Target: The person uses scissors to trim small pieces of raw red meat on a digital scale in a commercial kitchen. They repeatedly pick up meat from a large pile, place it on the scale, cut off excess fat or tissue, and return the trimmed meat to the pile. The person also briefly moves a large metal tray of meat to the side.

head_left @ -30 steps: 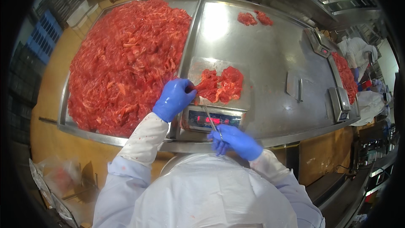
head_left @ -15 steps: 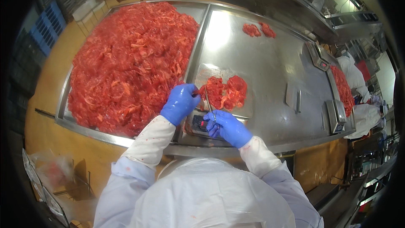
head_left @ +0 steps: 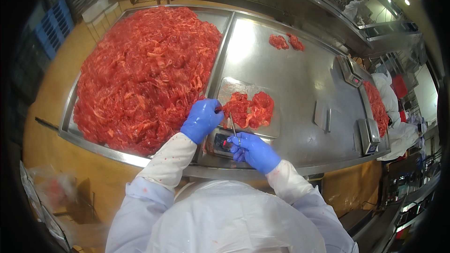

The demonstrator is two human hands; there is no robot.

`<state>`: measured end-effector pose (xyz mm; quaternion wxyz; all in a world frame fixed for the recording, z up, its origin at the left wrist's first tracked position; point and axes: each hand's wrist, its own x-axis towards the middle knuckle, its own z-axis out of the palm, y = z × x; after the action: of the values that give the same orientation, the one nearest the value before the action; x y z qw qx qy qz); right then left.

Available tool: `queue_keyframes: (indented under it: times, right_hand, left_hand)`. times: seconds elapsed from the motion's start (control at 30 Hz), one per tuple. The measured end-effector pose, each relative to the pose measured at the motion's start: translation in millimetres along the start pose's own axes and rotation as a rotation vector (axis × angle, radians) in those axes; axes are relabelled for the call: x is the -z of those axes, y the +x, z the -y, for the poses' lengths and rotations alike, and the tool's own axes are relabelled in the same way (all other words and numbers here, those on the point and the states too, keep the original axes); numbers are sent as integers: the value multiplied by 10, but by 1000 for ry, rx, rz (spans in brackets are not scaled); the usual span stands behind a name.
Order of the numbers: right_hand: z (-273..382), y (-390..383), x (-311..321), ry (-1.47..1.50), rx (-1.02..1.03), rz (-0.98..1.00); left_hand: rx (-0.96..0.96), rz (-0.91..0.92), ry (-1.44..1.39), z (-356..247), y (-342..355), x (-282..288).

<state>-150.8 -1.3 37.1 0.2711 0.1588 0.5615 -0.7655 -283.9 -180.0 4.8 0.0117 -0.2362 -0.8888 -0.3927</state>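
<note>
— Starting with the biggest thing: what lies before you?

— A steel desk [head_left: 300, 89] runs across in front of me. On its left part sits a great heap of shredded red meat [head_left: 145, 72], filling that section nearly to its rim. Much smaller, in the middle, is a scale [head_left: 243, 131] with a clear sheet on its platform and a small portion of meat [head_left: 248, 110] resting on that. Two little scraps of meat [head_left: 286, 42] lie well apart from it, toward the far edge.

— How are your arms set?

— Both forearms, in white sleeves, come up from the lower edge and bend inward toward the scale. My left hand [head_left: 202, 119], in a blue glove, reaches to the platform's left side; its fingers are curled, with the fingertips pinched on the near-left edge of the portion. The big heap is just beside that hand.

— And the right?

— My right hand [head_left: 255, 152], also gloved in blue, hovers lower, over the front of the scale, near its display. Its fingers are closed around a thin metal tool [head_left: 233, 126], which angles up and away from me, its tip touching the portion. I cannot tell what kind of tool it is.

— Anyone else near?

— A person in white [head_left: 393, 112] works at the far right.
</note>
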Motion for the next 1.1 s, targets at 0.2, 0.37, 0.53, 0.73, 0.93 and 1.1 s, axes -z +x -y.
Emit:
queue_keyframes:
  times: [0.2, 0.37, 0.53, 0.73, 0.93, 1.1]
  right_hand:
    - [150, 334, 46, 154, 116, 60]
    - [175, -188, -32, 24, 82, -34]
    - [72, -600, 417, 262, 245, -97]
    - [255, -713, 574, 142, 408, -199]
    - [272, -676, 678, 149, 450, -267]
    - [168, -849, 870, 206, 440, -338]
  left_hand:
    - [-17, -11, 8, -28, -8, 26]
    - [214, 5, -302, -115, -170, 462]
    - [271, -162, 20, 485, -282, 1015]
    - [-138, -65, 68, 129, -267, 648]
    - [-332, 61, 86, -251, -470, 85]
    - [150, 44, -333, 261, -517, 539]
